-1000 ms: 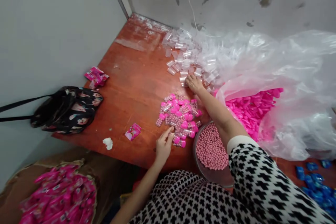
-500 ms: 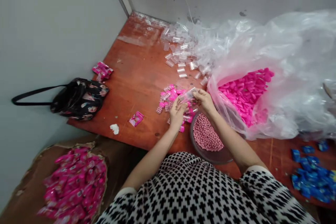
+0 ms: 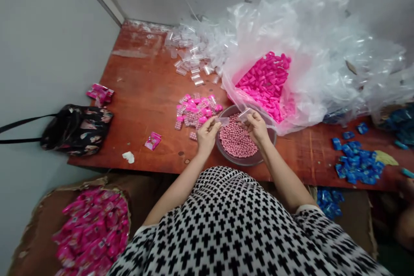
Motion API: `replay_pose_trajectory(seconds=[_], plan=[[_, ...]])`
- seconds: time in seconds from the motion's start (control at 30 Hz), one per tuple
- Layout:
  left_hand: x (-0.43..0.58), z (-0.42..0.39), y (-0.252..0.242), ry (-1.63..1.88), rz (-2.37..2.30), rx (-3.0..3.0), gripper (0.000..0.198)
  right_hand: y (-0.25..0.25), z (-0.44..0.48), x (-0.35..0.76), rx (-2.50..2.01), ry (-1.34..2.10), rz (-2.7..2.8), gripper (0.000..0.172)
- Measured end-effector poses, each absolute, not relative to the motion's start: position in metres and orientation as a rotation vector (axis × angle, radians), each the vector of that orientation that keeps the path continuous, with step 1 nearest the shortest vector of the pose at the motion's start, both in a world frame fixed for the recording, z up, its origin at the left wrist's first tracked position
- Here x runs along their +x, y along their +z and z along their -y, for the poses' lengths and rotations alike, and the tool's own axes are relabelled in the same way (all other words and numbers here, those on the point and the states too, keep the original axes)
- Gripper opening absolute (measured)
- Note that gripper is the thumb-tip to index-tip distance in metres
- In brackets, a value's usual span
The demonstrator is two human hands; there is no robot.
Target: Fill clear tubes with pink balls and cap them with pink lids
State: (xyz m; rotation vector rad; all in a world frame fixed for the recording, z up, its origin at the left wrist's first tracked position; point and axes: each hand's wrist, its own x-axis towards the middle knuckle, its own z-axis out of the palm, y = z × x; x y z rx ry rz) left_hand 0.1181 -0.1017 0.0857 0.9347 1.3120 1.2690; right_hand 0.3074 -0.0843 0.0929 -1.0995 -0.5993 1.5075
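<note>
My left hand point(image 3: 207, 134) pinches a small clear plastic container point(image 3: 224, 120) over the left rim of a dark bowl point(image 3: 273, 140). A second clear container point(image 3: 245, 114) is between the fingers of my right hand point(image 3: 256, 127), above the bowl's far side. Small round pink candies point(image 3: 237, 140) fill much of the bowl. Just beyond my left hand lies a heap of candy-filled containers with bright pink caps point(image 3: 199, 110). Past the bowl, an open clear plastic bag point(image 3: 233, 62) holds many pink caps point(image 3: 265, 84).
Loose clear containers point(image 3: 197, 54) are piled at the back of the wooden table point(image 3: 139, 90). At left are a floral black bag point(image 3: 79, 129) and pink packets point(image 3: 152, 141). Blue packets point(image 3: 359, 164) lie at right. A sack of pink packets point(image 3: 93, 228) stands below. Another person's limb shows at far right.
My hands have moved apart and now hold one clear container each over the bowl; before, they were together above the filled containers. The camera view has shifted right.
</note>
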Motion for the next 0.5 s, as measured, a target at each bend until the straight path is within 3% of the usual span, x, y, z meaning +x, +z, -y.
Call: replay_pose_trajectory(seconds=[0.1,0.27,0.5], plan=[[0.125,0.097,0.077,1.160,-1.365,1.198,0.037,0.091,0.106,0.314,-1.112,1.517,0.682,0.045],[0.144,0.092,0.083,1.012,-1.372,1.577,0.043,0.085,0.121,0.326,-1.260,1.203,0.959,0.034],[0.183,0.116,0.078,0.930,-1.095,1.254,0.034,0.083,0.132,0.335,-1.329,1.067,1.234,0.037]])
